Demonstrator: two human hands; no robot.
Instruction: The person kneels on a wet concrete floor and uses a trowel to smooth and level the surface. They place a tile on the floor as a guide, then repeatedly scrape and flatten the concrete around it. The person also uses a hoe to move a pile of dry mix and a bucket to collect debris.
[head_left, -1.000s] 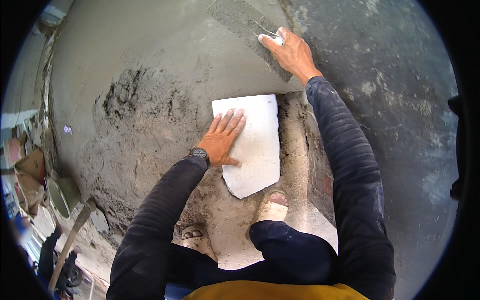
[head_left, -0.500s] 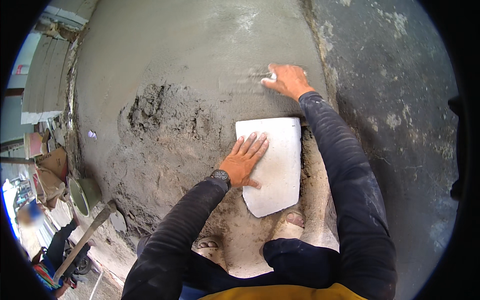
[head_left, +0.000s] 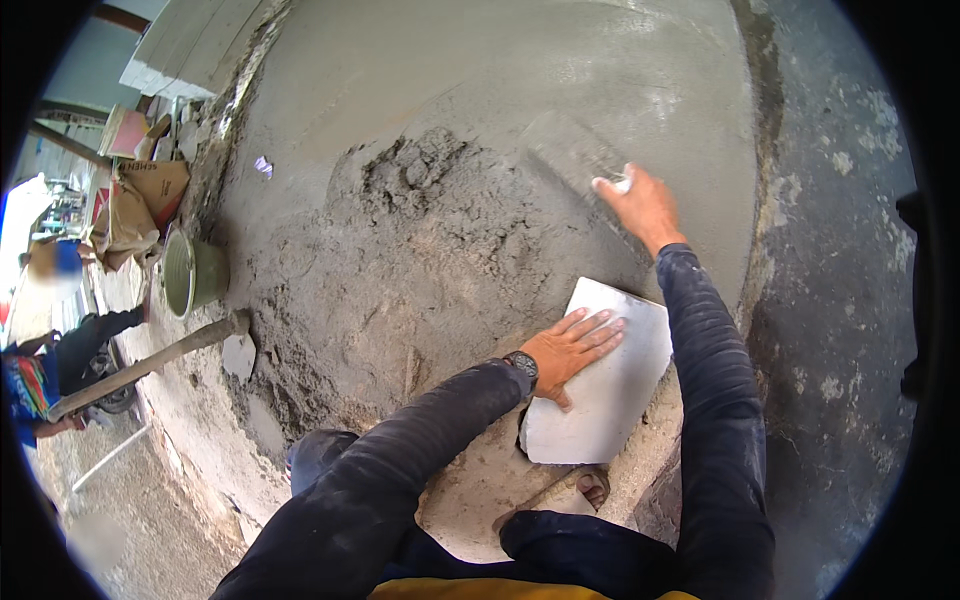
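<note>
My left hand [head_left: 575, 352] lies flat, fingers spread, on a white foam slab [head_left: 610, 400] with a broken edge. My right hand [head_left: 644, 205] grips the handle of a grey plastering trowel [head_left: 560, 150], its blade blurred on the wet cement [head_left: 660, 70], above the slab. To the left of the blade the cement turns lumpy, with a heaped rough patch [head_left: 420, 170]. My sandaled foot [head_left: 590, 490] shows below the slab; the other foot is hidden.
A green bucket [head_left: 205, 270], a long-handled tool [head_left: 150, 365], torn bags and boxes [head_left: 145, 200] and pale planks [head_left: 180, 40] line the left edge. A person [head_left: 55, 360] is at the far left. Dark old floor [head_left: 820, 300] borders the cement on the right.
The view has swung, shifting the scene rightward. My right hand has swept the trowel over the cement, its blade turning level, then slanting again. My left hand stays on the slab.
</note>
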